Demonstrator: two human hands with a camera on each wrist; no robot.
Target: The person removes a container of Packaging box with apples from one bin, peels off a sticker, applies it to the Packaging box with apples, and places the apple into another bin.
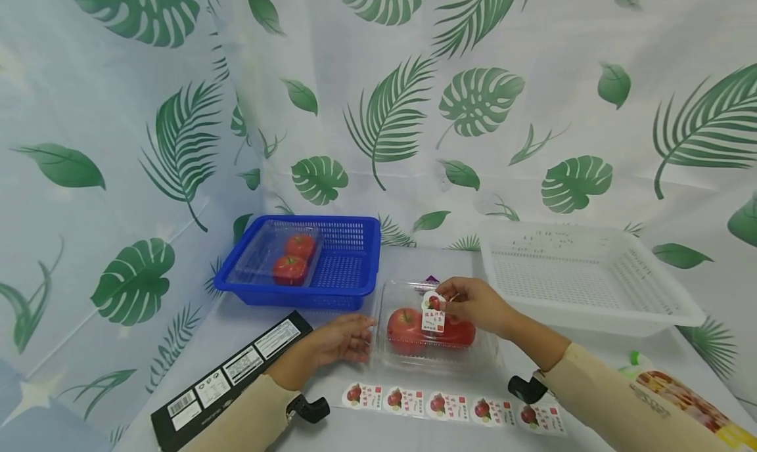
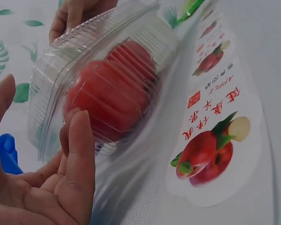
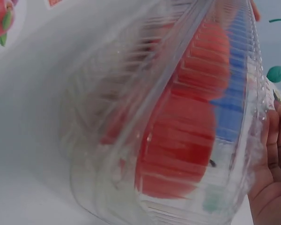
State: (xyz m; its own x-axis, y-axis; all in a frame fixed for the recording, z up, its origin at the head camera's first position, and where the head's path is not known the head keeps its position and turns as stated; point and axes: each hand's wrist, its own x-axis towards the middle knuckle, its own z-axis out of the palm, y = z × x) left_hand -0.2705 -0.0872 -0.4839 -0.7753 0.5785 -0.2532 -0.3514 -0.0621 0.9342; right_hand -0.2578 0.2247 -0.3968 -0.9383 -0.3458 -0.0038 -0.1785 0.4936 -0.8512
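Observation:
A clear plastic box (image 1: 387, 360) with a closed lid holds two red apples (image 1: 405, 328) on the table. Over its lid, my right hand (image 1: 473, 301) pinches an apple sticker (image 1: 434, 317) between thumb and fingers. The sticker hangs at or just above the lid; whether it touches cannot be told. My left hand (image 1: 343, 339) is beside the box's left side, its fingers loosely bent and holding nothing. In the left wrist view those fingers (image 2: 82, 150) are close to the box wall. The right wrist view shows the right hand (image 3: 274, 173) at the lid.
A row of several stickers (image 1: 452, 406) lies in front of the box. Behind left, a blue basket (image 1: 343, 301) holds another clear box with two apples. A white basket (image 1: 591, 317) stands behind right. A black box (image 1: 230, 380) lies at left, and a colourful packet (image 1: 686, 396) at right.

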